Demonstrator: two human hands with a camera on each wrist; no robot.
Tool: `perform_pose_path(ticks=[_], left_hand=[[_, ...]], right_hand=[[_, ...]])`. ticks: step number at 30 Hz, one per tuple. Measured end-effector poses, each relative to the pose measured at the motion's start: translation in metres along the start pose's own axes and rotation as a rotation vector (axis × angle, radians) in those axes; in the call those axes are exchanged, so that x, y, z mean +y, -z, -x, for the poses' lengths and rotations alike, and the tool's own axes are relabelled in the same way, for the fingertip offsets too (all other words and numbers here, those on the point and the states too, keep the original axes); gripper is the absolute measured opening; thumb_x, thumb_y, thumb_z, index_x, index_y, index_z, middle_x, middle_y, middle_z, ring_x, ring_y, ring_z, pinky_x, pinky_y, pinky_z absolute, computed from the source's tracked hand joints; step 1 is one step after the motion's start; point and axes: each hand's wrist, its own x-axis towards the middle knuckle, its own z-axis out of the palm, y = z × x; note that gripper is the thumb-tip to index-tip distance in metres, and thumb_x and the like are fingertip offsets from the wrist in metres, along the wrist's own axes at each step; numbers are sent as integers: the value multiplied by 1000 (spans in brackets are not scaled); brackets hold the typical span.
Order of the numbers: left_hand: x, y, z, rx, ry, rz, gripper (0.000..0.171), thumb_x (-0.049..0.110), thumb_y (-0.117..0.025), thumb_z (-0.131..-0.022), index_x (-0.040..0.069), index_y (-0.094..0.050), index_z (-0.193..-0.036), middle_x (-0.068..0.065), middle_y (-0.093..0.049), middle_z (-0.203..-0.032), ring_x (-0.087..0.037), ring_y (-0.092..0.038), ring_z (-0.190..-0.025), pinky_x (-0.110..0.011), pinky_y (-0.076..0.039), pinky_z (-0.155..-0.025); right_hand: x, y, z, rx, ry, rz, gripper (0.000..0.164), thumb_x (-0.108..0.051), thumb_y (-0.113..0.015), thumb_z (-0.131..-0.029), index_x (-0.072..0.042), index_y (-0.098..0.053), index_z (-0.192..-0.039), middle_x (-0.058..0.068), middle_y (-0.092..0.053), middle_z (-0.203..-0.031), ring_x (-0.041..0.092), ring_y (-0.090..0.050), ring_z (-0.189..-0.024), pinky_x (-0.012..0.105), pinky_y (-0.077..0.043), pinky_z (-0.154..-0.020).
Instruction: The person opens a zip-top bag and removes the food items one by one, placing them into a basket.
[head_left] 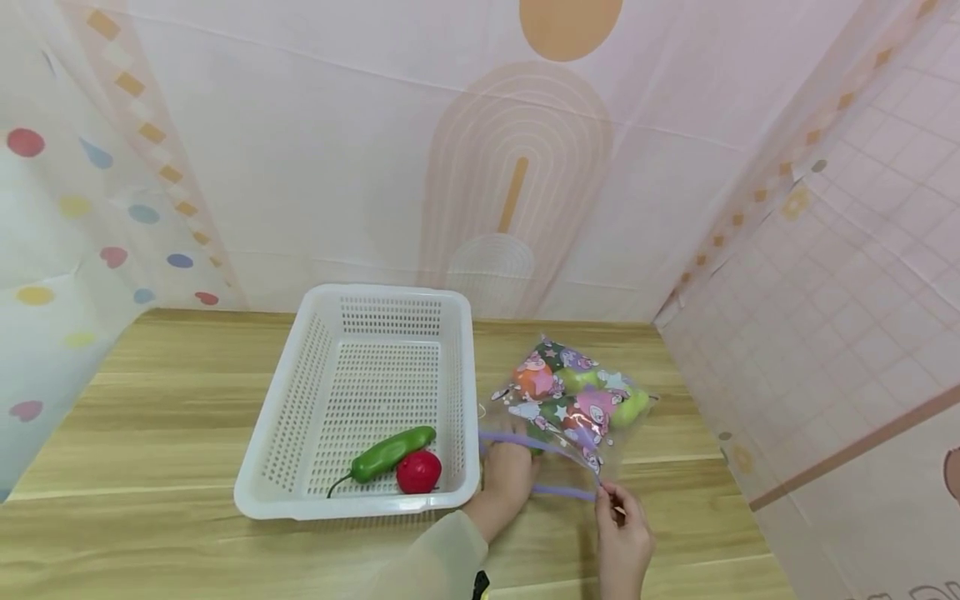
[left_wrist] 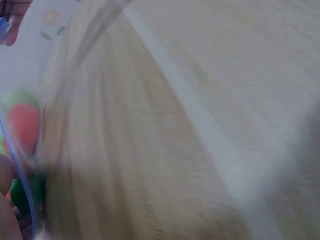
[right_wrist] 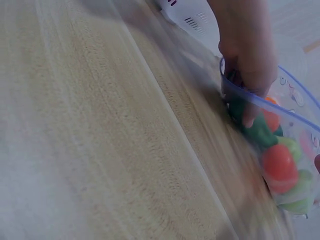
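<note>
A clear zip bag printed with cartoon figures and stars lies right of the basket, its purple-edged mouth spread toward me. Toy produce shows inside: a red oval piece, an orange one and a light green pear-like one. My left hand reaches through the mouth, fingers around a dark green vegetable; its far fingertips are hidden. With thumb and fingers, my right hand pinches the corner of the bag's mouth and holds it apart.
Left of the bag stands a white perforated basket. A long green chili pepper and a red round fruit lie in its near right corner. Printed cloth walls the wooden table at the back and sides.
</note>
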Motion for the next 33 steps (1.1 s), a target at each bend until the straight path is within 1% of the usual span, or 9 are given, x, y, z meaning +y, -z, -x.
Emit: perform_pose_path(ticks=[3,5,8,11,16,20,26,29,33], left_hand=[[1,4,3,-107,35,53,52,28,-79,-69,-1,-55,-105,-11,-61,-79,-27,-58,-62,-37,-50,-56],[1,7,5,-161,76,133,43,27,-79,-69,1,-58,-97,-9,-61,-74,-26,-58,-64,-38,-50,-57],[0,10,7,-188,127,262,31,22,-78,-69,4,-59,-86,-7,-61,-71,-23,-58,-67,-37,-49,-60],[1,15,10,-185,136,315,30,20,-79,-69,1,-62,-85,-9,-62,-75,-23,-58,-70,-37,-50,-63],[6,29,16,-183,108,295,47,28,-79,-70,-7,-59,-96,-13,-58,-81,-21,-54,-71,-32,-48,-60],[10,39,20,-149,87,327,48,26,-80,-69,-2,-56,-100,-11,-58,-86,-19,-54,-72,-29,-49,-61],[16,51,29,-132,62,339,41,25,-81,-68,5,-61,-97,-5,-59,-88,-16,-55,-72,-26,-46,-59],[20,59,32,-118,34,324,41,28,-81,-68,7,-63,-99,-5,-61,-92,-17,-58,-75,-27,-47,-62],[22,72,34,-105,-18,313,41,31,-80,-69,8,-65,-100,-4,-63,-94,-17,-60,-76,-27,-48,-64]], right_hand=[[0,1,0,-7,-5,-5,9,13,-68,-74,6,-66,-80,14,-64,-75,-11,-50,-71,4,-44,-61],[-1,0,0,-9,-16,-10,9,13,-68,-74,5,-67,-80,14,-64,-76,-11,-49,-71,4,-44,-61],[-1,0,0,-10,-33,-10,9,12,-68,-75,5,-67,-81,13,-63,-76,-11,-49,-71,4,-44,-61],[-2,0,-1,-12,-53,-9,8,11,-68,-76,5,-67,-81,12,-63,-76,-12,-49,-71,4,-44,-61],[-5,1,-2,-9,-103,-21,7,9,-67,-77,5,-67,-82,2,-62,-74,-11,-49,-69,4,-43,-61],[-8,3,-4,-4,-125,-24,6,7,-67,-78,4,-67,-84,-7,-60,-74,-11,-49,-68,4,-42,-61],[-8,5,-6,16,-127,-19,7,8,-67,-77,5,-68,-83,-11,-59,-73,-12,-49,-65,4,-41,-59],[-8,6,-8,12,-140,-15,6,7,-67,-77,5,-68,-83,-11,-59,-72,-12,-48,-65,4,-41,-59],[-10,7,-10,5,-160,-11,6,6,-67,-78,6,-67,-84,-1,-62,-73,-12,-49,-65,4,-42,-60]])
